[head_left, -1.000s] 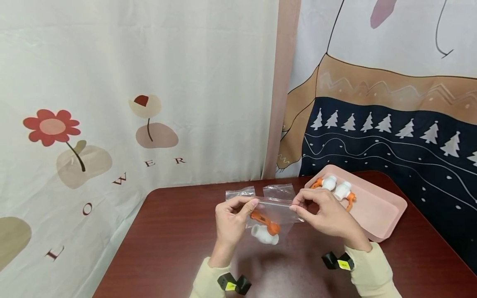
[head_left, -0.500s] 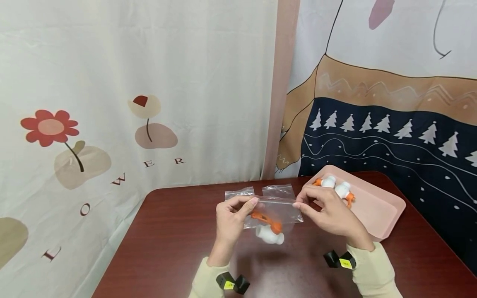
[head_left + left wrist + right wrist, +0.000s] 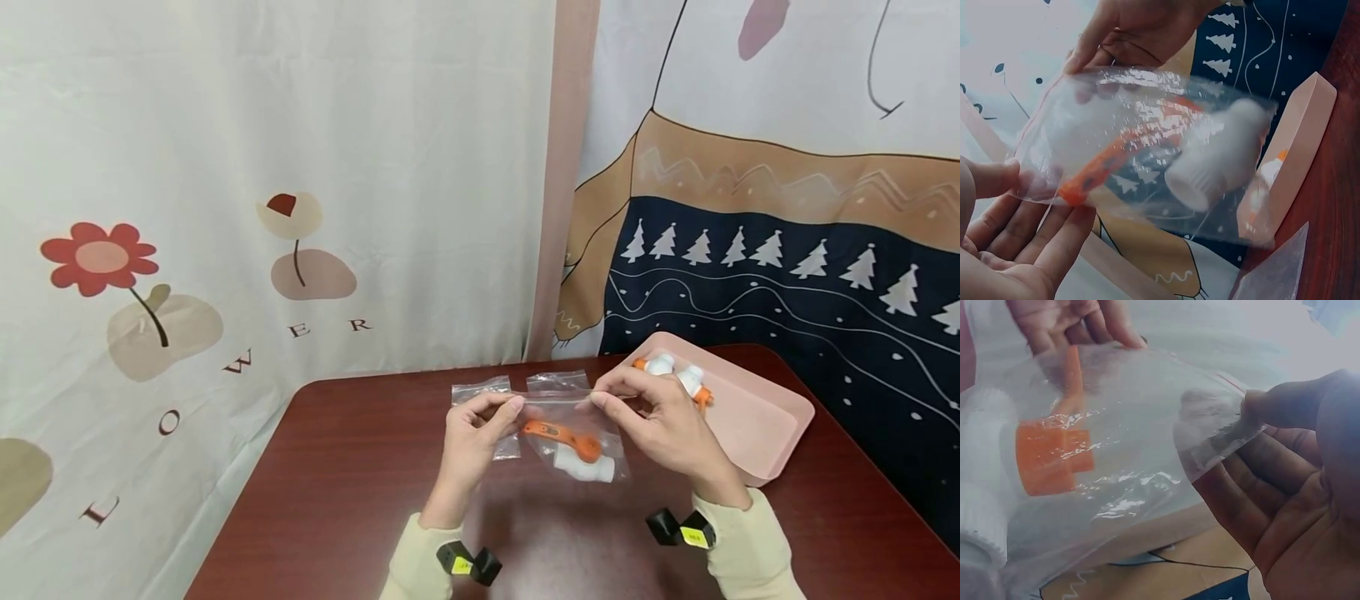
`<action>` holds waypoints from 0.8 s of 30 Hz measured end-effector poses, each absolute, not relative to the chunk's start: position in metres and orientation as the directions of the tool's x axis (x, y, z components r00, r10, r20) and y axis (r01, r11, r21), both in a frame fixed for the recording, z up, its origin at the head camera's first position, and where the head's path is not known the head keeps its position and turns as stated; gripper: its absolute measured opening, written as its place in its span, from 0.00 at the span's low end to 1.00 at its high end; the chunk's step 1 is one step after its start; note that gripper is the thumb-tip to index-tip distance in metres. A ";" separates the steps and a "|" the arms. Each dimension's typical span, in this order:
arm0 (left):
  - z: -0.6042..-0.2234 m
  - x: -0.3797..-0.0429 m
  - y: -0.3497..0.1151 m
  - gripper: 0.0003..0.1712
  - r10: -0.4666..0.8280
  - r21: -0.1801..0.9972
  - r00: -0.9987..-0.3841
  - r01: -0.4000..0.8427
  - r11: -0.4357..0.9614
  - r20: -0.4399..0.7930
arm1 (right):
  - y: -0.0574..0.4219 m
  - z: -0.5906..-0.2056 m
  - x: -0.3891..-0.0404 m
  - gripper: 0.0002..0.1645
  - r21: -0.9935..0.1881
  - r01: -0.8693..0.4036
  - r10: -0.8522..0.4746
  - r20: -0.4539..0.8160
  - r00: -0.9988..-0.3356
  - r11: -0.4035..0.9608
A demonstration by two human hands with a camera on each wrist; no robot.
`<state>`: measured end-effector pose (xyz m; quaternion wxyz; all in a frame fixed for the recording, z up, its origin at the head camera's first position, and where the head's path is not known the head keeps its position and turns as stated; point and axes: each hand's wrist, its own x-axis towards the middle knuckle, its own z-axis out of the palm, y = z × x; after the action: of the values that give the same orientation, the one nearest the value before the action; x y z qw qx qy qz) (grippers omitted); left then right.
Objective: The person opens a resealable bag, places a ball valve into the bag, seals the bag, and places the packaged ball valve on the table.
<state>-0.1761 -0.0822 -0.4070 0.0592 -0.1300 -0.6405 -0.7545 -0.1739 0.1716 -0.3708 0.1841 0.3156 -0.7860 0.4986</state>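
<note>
Between both hands hangs a clear zip bag (image 3: 551, 414) above the table, stretched along its top edge. Inside it lies a white plastic ball valve (image 3: 1222, 156) with an orange handle (image 3: 558, 435), low in the bag. My left hand (image 3: 474, 442) pinches the bag's left top corner between thumb and fingers. At the other top corner, my right hand (image 3: 663, 425) pinches the zip edge, thumb on the near side. In the right wrist view the valve's white body (image 3: 985, 475) and orange handle base show through the film.
A pink tray (image 3: 765, 425) stands at the right of the dark red table (image 3: 352, 483), with white valves (image 3: 690, 381) with orange handles in it, partly hidden by my right hand. Flat clear bags (image 3: 480, 387) lie behind the held bag. Printed curtains hang behind.
The held bag has swung and turned, so the valve inside sits further right and the handle shows flatter. Both hands keep their pinch on the top edge and have shifted only slightly.
</note>
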 end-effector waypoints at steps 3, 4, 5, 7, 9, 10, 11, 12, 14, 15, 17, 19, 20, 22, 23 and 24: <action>-0.411 -0.177 -0.084 0.16 0.140 0.945 -0.944 0.273 -0.182 0.300 | 0.171 -0.370 -0.174 0.11 -0.691 -0.675 -0.311 0.602 -0.735 0.258; -0.412 -0.177 -0.084 0.17 0.169 0.942 -0.935 0.282 -0.181 0.312 | 0.171 -0.370 -0.174 0.11 -0.704 -0.671 -0.315 0.598 -0.737 0.233; -0.414 -0.178 -0.084 0.18 0.203 0.940 -0.924 0.290 -0.181 0.325 | 0.171 -0.370 -0.173 0.10 -0.715 -0.665 -0.315 0.594 -0.741 0.215; -0.418 -0.179 -0.084 0.20 0.274 0.939 -0.902 0.294 -0.179 0.335 | 0.171 -0.369 -0.172 0.10 -0.730 -0.655 -0.308 0.588 -0.748 0.197; -0.423 -0.179 -0.082 0.23 0.341 0.943 -0.882 0.275 -0.187 0.325 | 0.172 -0.369 -0.171 0.10 -0.736 -0.647 -0.295 0.585 -0.756 0.198; -0.426 -0.179 -0.080 0.24 0.364 0.946 -0.876 0.262 -0.190 0.316 | 0.172 -0.368 -0.170 0.09 -0.736 -0.645 -0.284 0.585 -0.759 0.207; -0.428 -0.179 -0.079 0.25 0.378 0.949 -0.874 0.249 -0.194 0.307 | 0.172 -0.368 -0.169 0.09 -0.734 -0.642 -0.275 0.585 -0.763 0.220; -0.430 -0.178 -0.078 0.26 0.384 0.952 -0.876 0.232 -0.198 0.293 | 0.172 -0.368 -0.169 0.09 -0.736 -0.638 -0.269 0.582 -0.767 0.225; -0.434 -0.178 -0.075 0.26 0.379 0.952 -0.879 0.224 -0.206 0.289 | 0.172 -0.368 -0.169 0.09 -0.747 -0.627 -0.267 0.572 -0.775 0.221; -0.436 -0.177 -0.074 0.26 0.374 0.951 -0.881 0.223 -0.212 0.290 | 0.172 -0.368 -0.169 0.09 -0.751 -0.625 -0.269 0.569 -0.777 0.216; -0.438 -0.176 -0.074 0.24 0.354 0.946 -0.885 0.234 -0.224 0.303 | 0.172 -0.368 -0.169 0.09 -0.763 -0.617 -0.279 0.560 -0.780 0.195; -0.440 -0.174 -0.074 0.23 0.332 0.943 -0.891 0.243 -0.228 0.310 | 0.172 -0.368 -0.170 0.09 -0.770 -0.615 -0.292 0.557 -0.778 0.170; -0.440 -0.173 -0.074 0.23 0.321 0.942 -0.895 0.244 -0.232 0.311 | 0.172 -0.368 -0.170 0.09 -0.771 -0.615 -0.298 0.556 -0.776 0.162; -0.440 -0.171 -0.074 0.22 0.292 0.940 -0.904 0.250 -0.230 0.312 | 0.172 -0.368 -0.171 0.08 -0.772 -0.616 -0.306 0.555 -0.773 0.157; -0.440 -0.170 -0.074 0.22 0.274 0.941 -0.910 0.254 -0.225 0.312 | 0.172 -0.368 -0.171 0.07 -0.775 -0.612 -0.309 0.550 -0.776 0.157; -0.439 -0.169 -0.074 0.22 0.260 0.940 -0.914 0.257 -0.224 0.312 | 0.172 -0.368 -0.172 0.07 -0.776 -0.611 -0.310 0.548 -0.777 0.160</action>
<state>-0.1689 -0.0742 -0.4392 -0.0011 -0.2076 -0.6229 -0.7542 -0.1718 0.1724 -0.3685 0.1317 0.3068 -0.7503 0.5707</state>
